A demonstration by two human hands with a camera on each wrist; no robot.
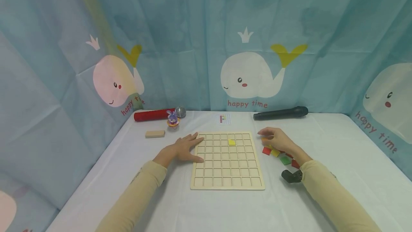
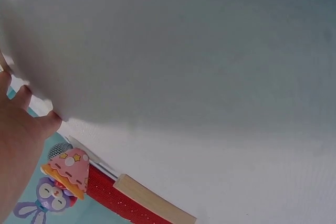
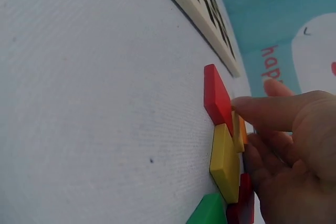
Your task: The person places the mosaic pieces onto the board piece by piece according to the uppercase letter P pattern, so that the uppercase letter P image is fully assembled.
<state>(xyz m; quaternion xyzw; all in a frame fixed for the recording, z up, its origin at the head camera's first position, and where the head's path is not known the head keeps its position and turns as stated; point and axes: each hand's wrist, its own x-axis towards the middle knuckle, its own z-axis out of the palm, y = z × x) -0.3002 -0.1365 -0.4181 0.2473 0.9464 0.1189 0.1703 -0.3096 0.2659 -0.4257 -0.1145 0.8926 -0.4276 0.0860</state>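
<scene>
My left hand (image 1: 186, 148) rests with spread fingers on the left edge of a pale wooden grid board (image 1: 227, 189). One yellow tile (image 1: 232, 142) sits in a cell of the board's second row. To the right of the board, my right hand (image 1: 277, 140) reaches over a loose group of coloured square tiles, with thumb and forefinger apart. In the right wrist view the thumb tip (image 3: 241, 107) is right at a red tile (image 3: 216, 94) and a small yellow tile (image 3: 238, 132). A larger yellow tile (image 3: 224, 163) and a green tile (image 3: 209, 211) lie nearer.
Behind the board lies a small printed grid card (image 1: 223, 119). A red microphone (image 1: 154, 115), a purple rabbit toy (image 1: 173, 119) and a wooden block (image 1: 155, 134) are at the back left. A black microphone (image 1: 280, 113) lies at the back right, before a whale-print curtain (image 1: 199, 46).
</scene>
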